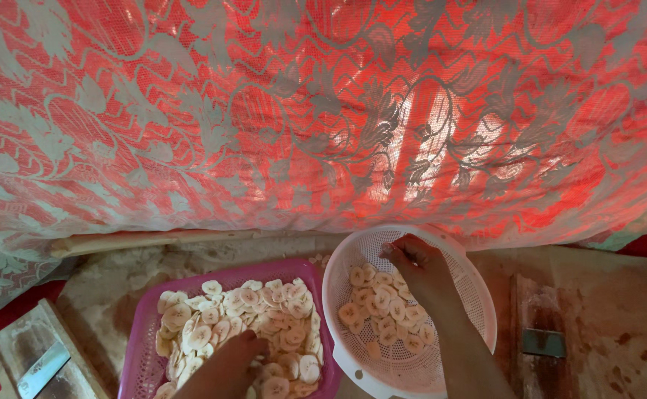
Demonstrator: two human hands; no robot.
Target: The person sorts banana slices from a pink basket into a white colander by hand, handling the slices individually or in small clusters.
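The right hand is held over the round white colander, fingers bunched together at the tips above the slices, apparently pinching one or two pale banana slices, though the grip itself is too small to be made out with certainty. The left hand is sunk into the heap of banana slices in the square pink basket, knuckles up and fingers curled down among them; whether anything is closed in it cannot be told.

The step in hand is judged to be a sorting or transfer of sliced banana between the two containers, which stand touching side by side on a stained work surface. The pink basket is heaped nearly full, while the white colander is covered only across its bottom.

For the next move, a light pinch is called for, since the thin slices cling together and break easily. A wooden slicer board with a metal blade lies at the lower left, well apart from both hands, and a red lace cloth hangs behind.
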